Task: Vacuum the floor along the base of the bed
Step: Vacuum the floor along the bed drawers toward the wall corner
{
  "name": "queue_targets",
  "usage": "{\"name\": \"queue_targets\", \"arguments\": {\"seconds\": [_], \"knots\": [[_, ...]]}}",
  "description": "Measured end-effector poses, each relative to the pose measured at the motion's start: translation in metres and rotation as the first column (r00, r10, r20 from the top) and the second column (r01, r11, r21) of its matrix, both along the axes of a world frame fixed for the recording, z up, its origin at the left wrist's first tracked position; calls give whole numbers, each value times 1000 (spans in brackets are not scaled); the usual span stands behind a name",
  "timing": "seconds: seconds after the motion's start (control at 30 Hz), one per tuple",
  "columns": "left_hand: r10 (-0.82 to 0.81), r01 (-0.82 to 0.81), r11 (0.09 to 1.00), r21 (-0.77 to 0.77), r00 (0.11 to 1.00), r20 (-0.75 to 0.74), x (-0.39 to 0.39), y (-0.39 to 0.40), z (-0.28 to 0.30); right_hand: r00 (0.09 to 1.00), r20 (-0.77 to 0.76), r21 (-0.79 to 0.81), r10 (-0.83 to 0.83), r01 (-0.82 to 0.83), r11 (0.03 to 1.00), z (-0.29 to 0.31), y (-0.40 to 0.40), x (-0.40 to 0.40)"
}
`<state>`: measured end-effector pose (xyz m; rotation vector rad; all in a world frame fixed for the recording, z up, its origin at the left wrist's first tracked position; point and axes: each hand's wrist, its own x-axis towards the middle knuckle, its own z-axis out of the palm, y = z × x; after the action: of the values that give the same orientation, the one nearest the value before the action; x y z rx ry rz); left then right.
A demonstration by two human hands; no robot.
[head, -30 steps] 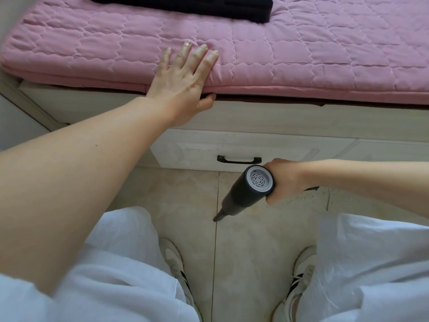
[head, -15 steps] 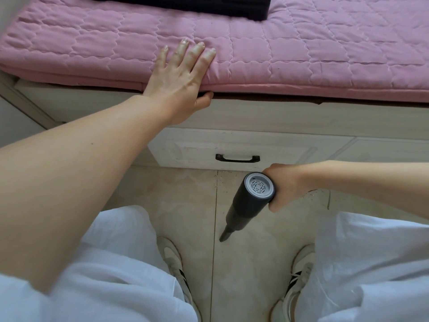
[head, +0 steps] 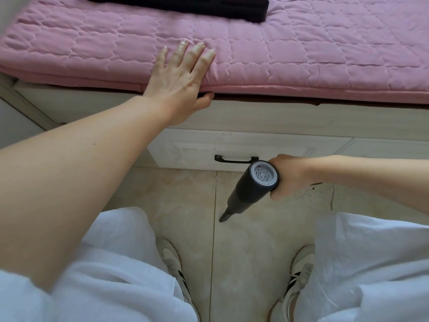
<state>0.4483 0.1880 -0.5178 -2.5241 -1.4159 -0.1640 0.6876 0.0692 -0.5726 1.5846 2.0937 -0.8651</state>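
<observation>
My right hand (head: 289, 176) is shut on a small dark grey handheld vacuum (head: 251, 187) with a pale vented end cap. Its thin nozzle points down and left, with the tip on a beige floor tile (head: 243, 252) near the grout line. My left hand (head: 178, 80) lies flat on the edge of the pink quilted mattress (head: 301, 54), fingers spread and thumb hooked under the edge. Below the mattress is the pale wooden bed base (head: 278, 119). Dark specks dot the floor right of the vacuum, close to the base.
A drawer front (head: 197, 149) with a black handle (head: 235, 159) sits in the bed base just above the floor. A long black object (head: 185, 5) lies on the mattress at the back. My white trousers and striped shoes (head: 173, 259) fill the near floor.
The vacuum has swung: its nozzle tip moved from near the grout line toward me, then a little back toward the bed. The left hand stays on the mattress edge.
</observation>
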Motion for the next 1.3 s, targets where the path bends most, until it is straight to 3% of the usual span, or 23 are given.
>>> {"name": "queue_targets", "arguments": {"seconds": [0.67, 0.93, 1.3], "knots": [[-32, 32, 999, -7, 999, -8, 18, 2, 3, 996, 72, -69, -49, 54, 996, 5, -1, 27], [-27, 27, 1000, -5, 1000, -13, 18, 2, 3, 991, -25, -12, -133, 133, 991, -2, 0, 24], [-28, 28, 1000, -9, 1000, -11, 18, 1, 3, 994, -91, 41, -55, 59, 997, -13, 5, 14]]}}
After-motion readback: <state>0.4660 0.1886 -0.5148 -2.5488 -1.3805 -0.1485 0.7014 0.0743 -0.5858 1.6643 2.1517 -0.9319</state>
